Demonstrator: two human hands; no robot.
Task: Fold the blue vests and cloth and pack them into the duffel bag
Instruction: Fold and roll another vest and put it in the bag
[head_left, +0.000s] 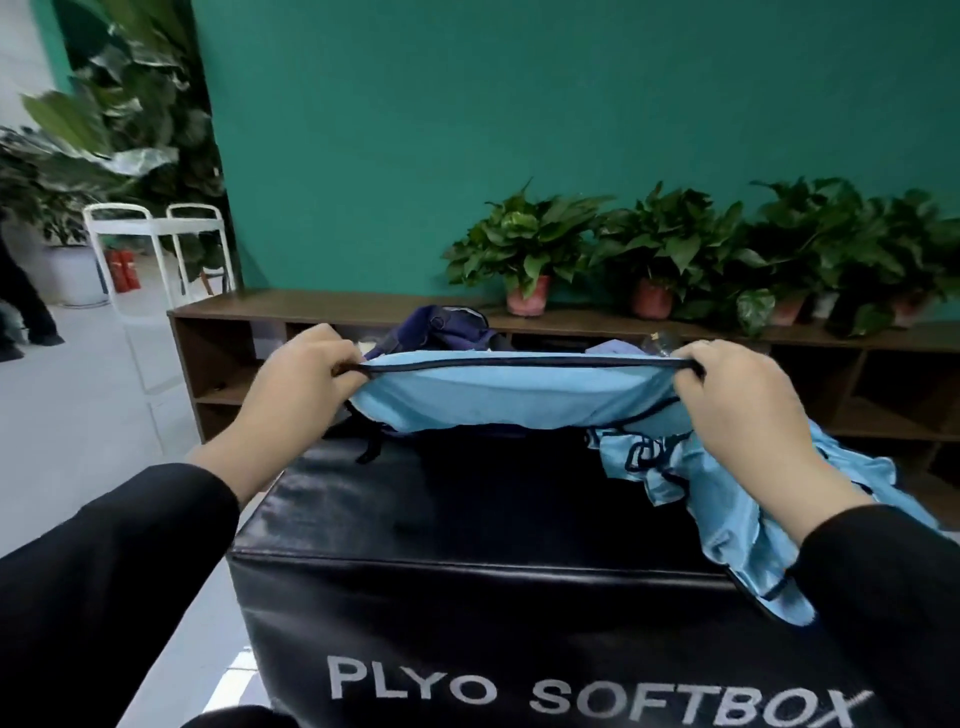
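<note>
I hold a folded light blue vest (514, 395) with dark trim stretched level above the black soft box (467, 525). My left hand (301, 379) pinches its left end and my right hand (737, 395) pinches its right end. Behind the vest, the navy duffel bag (447, 327) stands at the far side of the box, mostly hidden. A second light blue vest (727, 509) lies crumpled on the box's right side, partly under my right forearm. A bit of pale blue cloth (613, 345) shows behind the held vest near my right hand.
A low brown wooden shelf (322, 304) runs along the green wall behind the box, with several potted plants (530, 249) on top. A white metal rack (156, 249) stands at the left, with tall plants beside it. A person's legs show at the far left edge.
</note>
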